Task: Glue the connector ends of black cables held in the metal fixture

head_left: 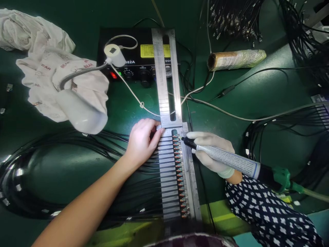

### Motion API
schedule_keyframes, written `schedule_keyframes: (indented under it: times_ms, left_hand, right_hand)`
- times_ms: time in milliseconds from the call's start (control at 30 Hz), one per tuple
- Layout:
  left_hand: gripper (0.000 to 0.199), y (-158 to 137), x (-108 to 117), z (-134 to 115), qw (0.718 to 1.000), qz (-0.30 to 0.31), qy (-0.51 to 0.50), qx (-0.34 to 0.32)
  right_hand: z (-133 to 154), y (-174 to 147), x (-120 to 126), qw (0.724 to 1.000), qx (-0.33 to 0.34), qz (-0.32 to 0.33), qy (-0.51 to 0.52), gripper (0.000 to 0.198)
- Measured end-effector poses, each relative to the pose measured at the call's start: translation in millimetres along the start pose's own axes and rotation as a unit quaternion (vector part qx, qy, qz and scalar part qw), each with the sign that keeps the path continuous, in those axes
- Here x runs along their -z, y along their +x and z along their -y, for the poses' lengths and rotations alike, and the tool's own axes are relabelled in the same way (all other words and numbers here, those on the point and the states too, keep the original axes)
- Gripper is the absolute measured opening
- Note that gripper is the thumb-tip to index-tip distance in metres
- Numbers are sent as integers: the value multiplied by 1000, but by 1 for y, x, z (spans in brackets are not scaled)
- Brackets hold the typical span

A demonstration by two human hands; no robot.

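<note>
My right hand (214, 151), in a pale glove, grips a dispensing syringe (228, 158) with a printed label, black ends and a green cap. Its dark tip points left, close to the topmost connectors on a long metal fixture (192, 178). Black cables (168, 164) lie side by side across the fixture, their small orange-and-metal ends (178, 161) in a row down its right part. My left hand (142, 140) is bare and holds the fixture's upper left edge, thumb on top and fingers curled, partly hidden. A slotted metal bar (161, 75) adjoins the fixture's top end.
A black dispenser controller (123, 48) stands behind, under the bar. A white gooseneck lamp (82, 113) and crumpled cloth (64, 68) are at left. Coiled cables (23, 171) lie left, and more cable bundles (236, 17) right. A wrapped roll (236, 60) lies behind my right hand.
</note>
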State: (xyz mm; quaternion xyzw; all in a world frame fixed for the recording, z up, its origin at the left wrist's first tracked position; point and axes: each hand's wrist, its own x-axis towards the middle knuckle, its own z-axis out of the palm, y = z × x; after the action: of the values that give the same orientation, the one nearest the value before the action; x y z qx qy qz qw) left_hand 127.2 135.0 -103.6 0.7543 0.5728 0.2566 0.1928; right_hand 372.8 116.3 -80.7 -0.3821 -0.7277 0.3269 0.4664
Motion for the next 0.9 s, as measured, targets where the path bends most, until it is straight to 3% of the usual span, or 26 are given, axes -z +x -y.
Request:
schedule_keyframes:
  times_ms: [900]
  left_hand:
    - [17, 1, 0, 0, 1000, -4, -5, -8]
  right_hand:
    - [-2, -1, 0, 1000, 10, -6, -8, 20]
